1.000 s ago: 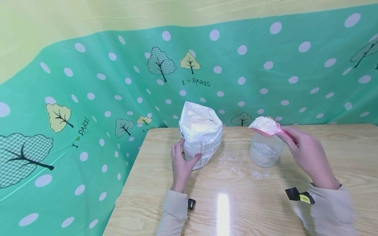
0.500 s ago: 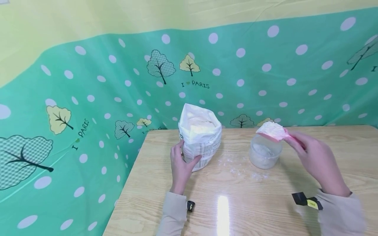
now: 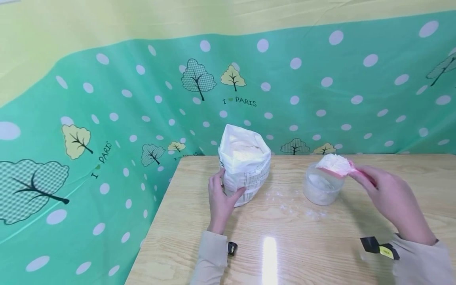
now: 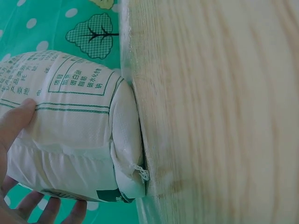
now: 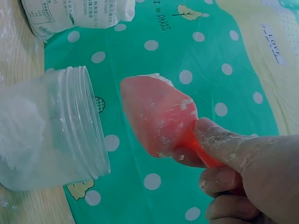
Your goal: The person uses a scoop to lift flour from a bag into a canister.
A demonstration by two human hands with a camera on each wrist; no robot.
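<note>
Left hand (image 3: 222, 201), spread wide, grips the bag (image 3: 249, 176); right hand (image 3: 395, 200), fingers curled, holds the heaped scoop (image 5: 156, 116) above the jar (image 3: 320, 192).

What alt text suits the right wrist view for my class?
A right hand grips a pink plastic scoop near a clear cylindrical open jar holding white powder. A white printed bag and green dotted cloth show beyond.

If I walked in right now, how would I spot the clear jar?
On the wooden table, look right of the tall white bag. The clear jar stands there, just below the pink scoop. Unlike the opaque, printed bag, it is see-through, showing white powder inside.
</note>
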